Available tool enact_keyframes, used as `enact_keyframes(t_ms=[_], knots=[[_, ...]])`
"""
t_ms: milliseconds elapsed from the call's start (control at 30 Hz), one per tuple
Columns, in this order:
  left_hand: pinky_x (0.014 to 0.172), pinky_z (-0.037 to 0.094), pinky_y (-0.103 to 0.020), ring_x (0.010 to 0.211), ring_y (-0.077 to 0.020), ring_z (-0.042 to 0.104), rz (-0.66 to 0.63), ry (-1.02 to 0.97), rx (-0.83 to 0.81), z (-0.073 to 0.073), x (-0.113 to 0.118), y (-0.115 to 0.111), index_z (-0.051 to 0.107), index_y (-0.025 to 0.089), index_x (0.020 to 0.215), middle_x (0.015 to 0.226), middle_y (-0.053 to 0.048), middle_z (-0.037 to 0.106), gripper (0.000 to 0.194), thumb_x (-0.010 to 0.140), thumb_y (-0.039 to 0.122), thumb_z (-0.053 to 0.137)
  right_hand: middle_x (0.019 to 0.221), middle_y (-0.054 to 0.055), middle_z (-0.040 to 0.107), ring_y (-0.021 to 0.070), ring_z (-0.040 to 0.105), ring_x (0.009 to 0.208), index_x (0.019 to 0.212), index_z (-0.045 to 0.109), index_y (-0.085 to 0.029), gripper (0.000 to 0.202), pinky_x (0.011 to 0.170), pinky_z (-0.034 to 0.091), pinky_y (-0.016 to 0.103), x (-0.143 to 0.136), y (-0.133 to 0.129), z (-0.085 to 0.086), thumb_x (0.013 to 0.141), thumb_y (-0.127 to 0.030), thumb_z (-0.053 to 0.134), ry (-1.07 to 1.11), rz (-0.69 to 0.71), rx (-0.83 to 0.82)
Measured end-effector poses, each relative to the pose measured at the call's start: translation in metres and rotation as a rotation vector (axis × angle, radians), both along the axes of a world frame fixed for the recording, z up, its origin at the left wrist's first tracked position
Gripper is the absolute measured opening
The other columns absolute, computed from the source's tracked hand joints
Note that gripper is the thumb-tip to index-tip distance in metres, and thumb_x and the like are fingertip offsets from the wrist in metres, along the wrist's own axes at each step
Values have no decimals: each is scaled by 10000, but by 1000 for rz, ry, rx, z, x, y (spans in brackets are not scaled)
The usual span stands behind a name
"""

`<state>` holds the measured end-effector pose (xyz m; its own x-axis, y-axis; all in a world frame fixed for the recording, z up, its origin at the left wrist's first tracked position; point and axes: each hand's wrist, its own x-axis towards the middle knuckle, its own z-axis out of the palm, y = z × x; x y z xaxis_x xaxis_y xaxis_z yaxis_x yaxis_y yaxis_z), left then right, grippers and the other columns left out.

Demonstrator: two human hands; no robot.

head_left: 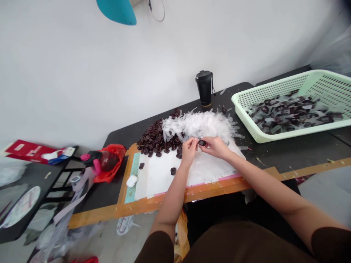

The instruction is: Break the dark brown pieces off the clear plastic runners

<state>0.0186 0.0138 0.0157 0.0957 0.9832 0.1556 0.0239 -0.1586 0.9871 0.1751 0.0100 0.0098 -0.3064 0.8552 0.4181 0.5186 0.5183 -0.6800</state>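
Observation:
In front of me my right hand (pixel 215 147) is closed, pinching a small dark brown piece (pixel 202 143) with rounded corners between thumb and fingers. Close beside it my left hand (pixel 189 150) is also closed, fingertips pressed together near the piece's left edge. What those fingertips hold, if anything, is too small to make out. Just beyond both hands lies a heap of whitish translucent strips (pixel 201 122). To its left a pile of similar dark pieces (pixel 153 136) spreads over the white sheet (pixel 160 179). Two single pieces, one of them a dark piece (pixel 173 171), lie apart nearer to me.
A pale green basket (pixel 248 126) on the right holds many dark pieces with translucent strips. Behind the heap stands a black lidded cup (pixel 204 89). A white case (pixel 132 181) lies at the sheet's left, and a red bag (pixel 112 171) with a bottle farther left.

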Motion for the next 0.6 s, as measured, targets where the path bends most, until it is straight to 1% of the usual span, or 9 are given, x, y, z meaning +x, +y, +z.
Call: enact_keyframes(t_ms=[100,267,367,433,467,500,533,567,600], knots=[[540,309,-241,525,-90,391,88,101,93,0,-1,0,484,174,540,516,33,431,433,845,464,585,554,-3,551,120,473,506,624,540,-195,151,532,308,244,-1,0,1,744,-255,610,-52,-76,22],[547,319,-240,517,-95,397,175,72,81,-10,-3,4,471,182,548,513,39,417,409,870,425,543,519,-7,520,111,447,484,574,509,-190,178,519,293,249,-3,-4,5,696,-226,634,-55,-92,33],[549,325,-242,518,-94,402,135,60,67,-13,-5,6,500,179,573,522,38,425,404,863,457,547,516,-9,500,116,447,485,586,541,-194,181,518,315,262,0,-5,7,713,-264,649,42,-61,14],[549,329,-242,518,-92,407,96,38,58,-10,-7,7,529,178,608,531,35,442,406,856,499,550,563,-2,519,132,469,513,718,623,-208,149,542,365,279,7,-3,11,764,-349,637,253,-133,38],[548,331,-242,517,-91,408,95,15,53,-7,-7,8,539,178,623,535,33,449,412,852,521,550,612,8,542,142,485,537,848,653,-220,207,564,395,293,12,-1,14,806,-416,602,412,-219,66],[545,334,-243,515,-89,408,108,-12,50,-2,-8,9,543,179,631,536,32,451,423,847,543,549,674,22,563,152,503,564,1001,645,-233,315,588,424,309,19,2,17,857,-488,528,593,-325,100],[543,339,-244,511,-88,409,126,-38,50,3,-9,9,543,181,627,534,30,451,437,838,563,553,757,43,584,158,521,590,1151,591,-243,430,600,446,323,26,6,21,912,-545,400,781,-413,116],[544,350,-248,513,-89,416,140,-57,49,9,-10,8,543,182,620,534,25,455,450,826,581,562,860,69,596,155,531,594,1253,525,-250,531,577,455,329,33,9,26,938,-591,266,924,-444,112],[550,365,-255,522,-93,433,139,-65,48,15,-12,5,548,183,614,538,18,465,459,812,597,574,941,86,595,152,541,600,1302,480,-256,593,556,464,331,41,11,30,943,-614,170,995,-440,84]])
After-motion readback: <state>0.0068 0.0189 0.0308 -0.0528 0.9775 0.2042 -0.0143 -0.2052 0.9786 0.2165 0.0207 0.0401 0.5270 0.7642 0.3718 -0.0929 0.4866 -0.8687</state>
